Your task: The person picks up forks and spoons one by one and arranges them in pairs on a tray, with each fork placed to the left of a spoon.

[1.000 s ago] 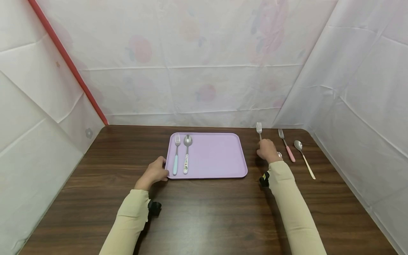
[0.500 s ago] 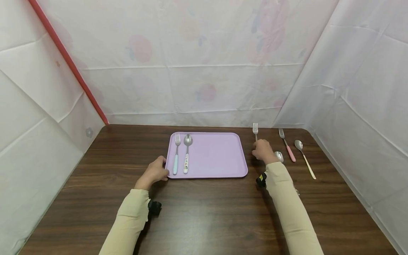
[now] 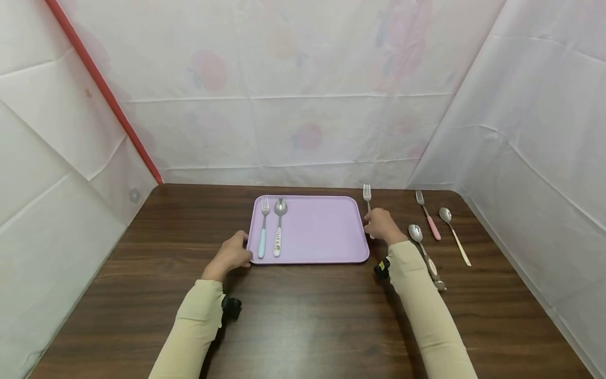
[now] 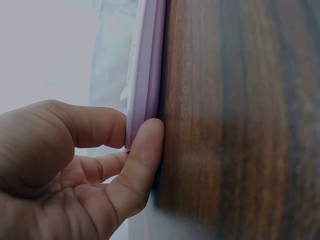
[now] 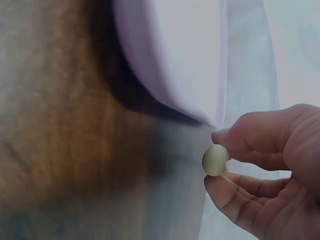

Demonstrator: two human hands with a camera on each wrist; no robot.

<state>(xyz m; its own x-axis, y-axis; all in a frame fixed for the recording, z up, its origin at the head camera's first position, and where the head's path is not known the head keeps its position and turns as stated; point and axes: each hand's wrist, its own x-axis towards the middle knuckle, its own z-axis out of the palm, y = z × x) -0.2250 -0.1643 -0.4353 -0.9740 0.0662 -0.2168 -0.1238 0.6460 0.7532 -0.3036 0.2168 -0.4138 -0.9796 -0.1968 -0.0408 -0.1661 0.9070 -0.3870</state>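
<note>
A lilac tray (image 3: 322, 231) lies on the table. On its left side a fork with a light blue handle (image 3: 262, 242) lies beside a spoon with a white patterned handle (image 3: 277, 241). My left hand (image 3: 232, 253) pinches the tray's near left corner; in the left wrist view the thumb and a finger (image 4: 145, 145) take the rim between them. Just right of the tray, my right hand (image 3: 381, 225) holds a fork (image 3: 367, 193), tines pointing away. The right wrist view shows only the rounded pale end of its handle (image 5: 215, 161), pinched between thumb and fingers.
Right of my right hand lie a spoon with a decorated handle (image 3: 416, 233), a fork with a pink handle (image 3: 432, 227) and a spoon with a cream handle (image 3: 458, 244). White patterned sheets (image 3: 303, 95) hang behind and beside the dark wooden table (image 3: 303, 326).
My right hand has moved left with the fork, up close to the tray's right edge. The spoon with the decorated handle has come into view from behind that arm. My left hand stays put.
</note>
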